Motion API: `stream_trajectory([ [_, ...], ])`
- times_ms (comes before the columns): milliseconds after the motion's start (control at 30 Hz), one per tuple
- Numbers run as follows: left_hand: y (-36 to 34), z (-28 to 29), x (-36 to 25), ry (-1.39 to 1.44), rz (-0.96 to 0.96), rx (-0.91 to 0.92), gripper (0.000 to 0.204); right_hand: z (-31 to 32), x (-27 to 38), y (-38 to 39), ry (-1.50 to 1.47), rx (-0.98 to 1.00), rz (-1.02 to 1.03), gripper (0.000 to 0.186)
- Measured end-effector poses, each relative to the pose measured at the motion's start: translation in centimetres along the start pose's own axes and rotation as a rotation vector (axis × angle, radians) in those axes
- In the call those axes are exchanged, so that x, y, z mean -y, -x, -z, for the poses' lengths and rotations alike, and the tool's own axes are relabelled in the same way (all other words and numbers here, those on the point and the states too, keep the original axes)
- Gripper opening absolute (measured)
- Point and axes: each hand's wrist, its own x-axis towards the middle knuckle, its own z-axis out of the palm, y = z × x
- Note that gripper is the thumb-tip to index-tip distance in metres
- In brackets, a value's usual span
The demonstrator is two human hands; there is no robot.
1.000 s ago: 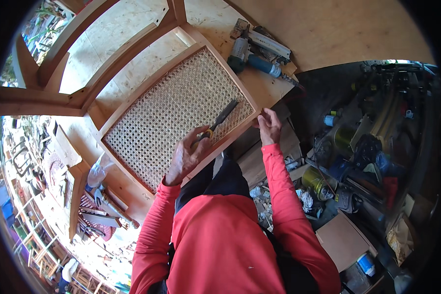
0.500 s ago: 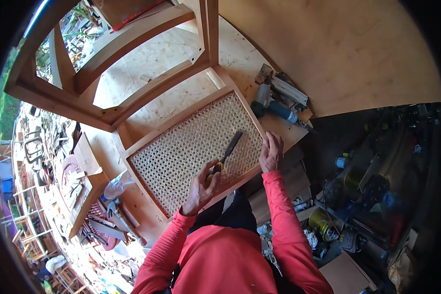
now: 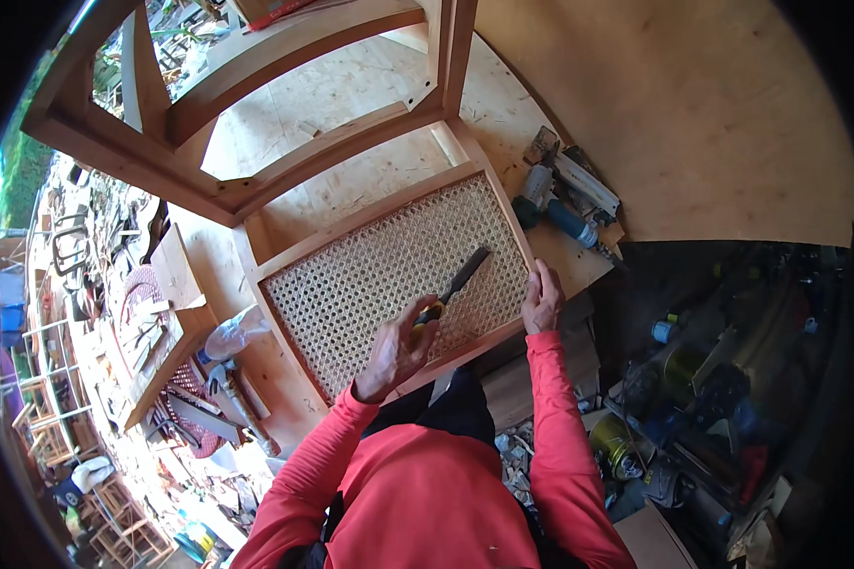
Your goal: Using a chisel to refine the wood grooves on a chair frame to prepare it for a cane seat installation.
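Observation:
A wooden chair frame [image 3: 346, 226] lies on the workbench, with a woven cane panel [image 3: 351, 294] set inside its near rectangle. My left hand [image 3: 399, 346] is closed around the yellow and black handle of a chisel [image 3: 467, 269]. The chisel's dark blade points up and to the right over the cane; whether it touches the weave I cannot tell. At the right near corner, my right hand [image 3: 543, 299] is closed on the frame's rail, fingers over its outer edge.
A teal power drill [image 3: 571, 224] lies beyond the frame's right side. On the left are a hammer [image 3: 240, 398], a clear plastic bag [image 3: 235, 332] and a wooden block [image 3: 173, 356]. Clutter and cans [image 3: 617, 448] fill the floor at right; a plywood sheet [image 3: 674, 114] stands behind.
The whole view has shifted, so the frame and bench appear farther right and slightly higher. My left hand still holds the chisel over the cane, and my right hand stays at the frame's corner.

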Motion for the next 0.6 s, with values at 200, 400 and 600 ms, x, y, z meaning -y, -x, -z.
stream_trajectory([
  [200,-1.3,1.3,-0.1,-0.032,0.013,-0.054,0.040,0.0,-0.1,-0.1,0.021,0.003,0.016,0.028],
  [400,-2.6,4.3,0.6,0.006,-0.003,-0.263,0.037,0.1,-0.3,0.0,0.015,0.024,-0.001,0.029],
  [600,2.7,6.2,3.1,0.118,0.219,-0.359,0.036,0.1,-0.4,-0.2,0.001,0.024,-0.009,0.029],
])
